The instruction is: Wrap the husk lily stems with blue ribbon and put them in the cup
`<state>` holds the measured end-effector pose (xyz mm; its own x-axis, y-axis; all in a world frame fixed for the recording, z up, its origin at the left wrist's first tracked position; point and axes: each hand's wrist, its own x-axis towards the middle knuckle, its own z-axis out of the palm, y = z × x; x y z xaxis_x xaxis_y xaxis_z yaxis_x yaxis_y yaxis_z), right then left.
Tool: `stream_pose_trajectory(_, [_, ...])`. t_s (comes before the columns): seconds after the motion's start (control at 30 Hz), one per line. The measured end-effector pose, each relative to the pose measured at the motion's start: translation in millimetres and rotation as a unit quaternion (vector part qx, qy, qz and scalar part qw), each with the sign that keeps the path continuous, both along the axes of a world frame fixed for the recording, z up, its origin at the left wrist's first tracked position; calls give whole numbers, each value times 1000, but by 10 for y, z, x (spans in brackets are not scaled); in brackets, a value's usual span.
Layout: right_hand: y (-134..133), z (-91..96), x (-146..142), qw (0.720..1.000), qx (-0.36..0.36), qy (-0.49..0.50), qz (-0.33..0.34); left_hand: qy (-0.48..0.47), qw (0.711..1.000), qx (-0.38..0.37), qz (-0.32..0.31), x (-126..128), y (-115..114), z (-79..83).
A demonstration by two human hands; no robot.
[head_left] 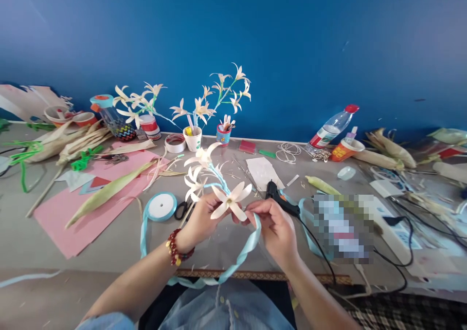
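Note:
My left hand (202,218) is closed around the stem of a sprig of cream husk flowers (204,174); a red bead bracelet circles its wrist. The front flower (230,199) sits between both hands. My right hand (274,225) pinches a light blue ribbon (241,254) just under that flower. The ribbon loops down toward my lap and runs back left to a ribbon spool (161,206) lying flat on the table (120,245). A black glue gun (280,198) rests just beyond my right hand.
Pink paper (69,213) and a long husk leaf (109,191) lie at left. Cups holding finished flower sprays (204,103) stand by the blue wall. A water bottle (332,125), corn cobs (390,150), a power strip (392,225) and black cables crowd the right. Scissors (181,209) lie beside the spool.

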<state>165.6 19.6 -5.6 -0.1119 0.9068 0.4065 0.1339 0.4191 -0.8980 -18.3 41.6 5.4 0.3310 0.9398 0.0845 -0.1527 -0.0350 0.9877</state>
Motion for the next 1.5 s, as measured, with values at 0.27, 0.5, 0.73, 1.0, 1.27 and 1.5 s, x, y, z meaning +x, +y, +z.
stream_pose_trajectory(0.27, [-13, -10, -73, 985, -136, 105, -7, 21, 1000, -1, 2, -37, 30, -23])
stream_pose_trajectory(0.5, [-28, 84, -102, 961, -236, 143, 16, -11, 999, -1, -45, -55, 23, -24])
stream_pose_trajectory(0.73, [-36, -3, -133, 914, -325, 229, 77, -16, 999, 39, -11, -46, 17, -67])
stream_pose_trajectory(1.0, [-61, -26, -208, 858, -389, 308, 130, -29, 999, 40, 1, -48, -14, -160])
stream_pose_trajectory(1.27, [-87, -132, -272, 810, -423, 351, 204, -57, 996, 71, 24, -22, -35, -249])
stream_pose_trajectory(1.5, [-62, -181, -221, 776, -446, 338, 290, -61, 997, 41, -1, 0, -28, -242])
